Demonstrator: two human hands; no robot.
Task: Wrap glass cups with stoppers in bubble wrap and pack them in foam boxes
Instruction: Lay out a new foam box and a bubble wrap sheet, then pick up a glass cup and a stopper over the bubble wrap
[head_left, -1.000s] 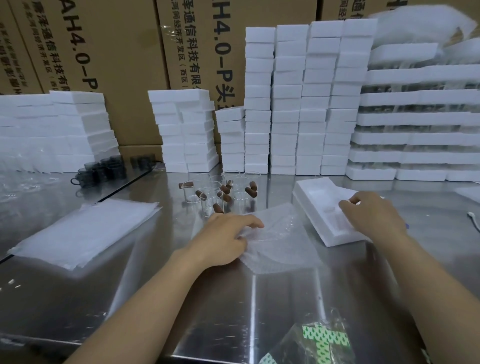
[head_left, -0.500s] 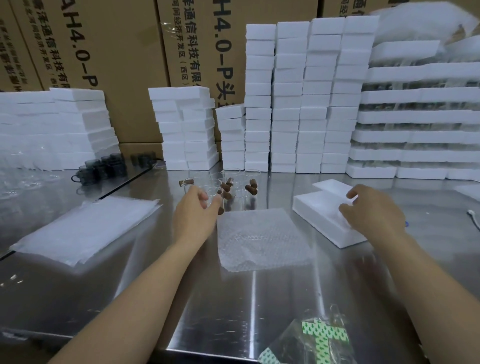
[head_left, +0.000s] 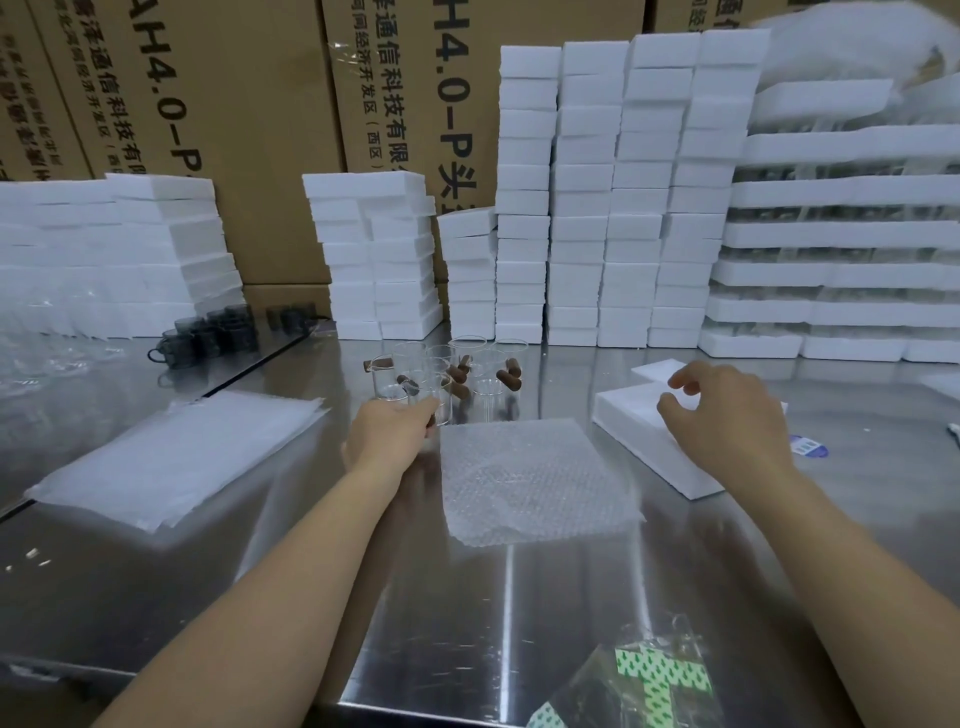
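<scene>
A square sheet of bubble wrap (head_left: 530, 478) lies flat on the steel table in front of me. Behind it stands a cluster of clear glass cups (head_left: 467, 369) with brown stoppers. My left hand (head_left: 389, 434) grips the nearest glass cup (head_left: 434, 400) at the front left of the cluster, just left of the sheet. My right hand (head_left: 727, 421) hovers with loosely curled fingers over a white foam box (head_left: 639, 431) at the right, holding nothing.
A pile of bubble wrap sheets (head_left: 176, 457) lies at the left. Stacks of white foam boxes (head_left: 623, 197) line the back, with cardboard cartons behind. Dark cups (head_left: 218, 332) stand at the far left. A clear bag with green print (head_left: 654, 680) lies at the near edge.
My left hand left the bubble wrap sheet, reached forward to the cups and closed on the nearest one. My right hand lifted off the foam box.
</scene>
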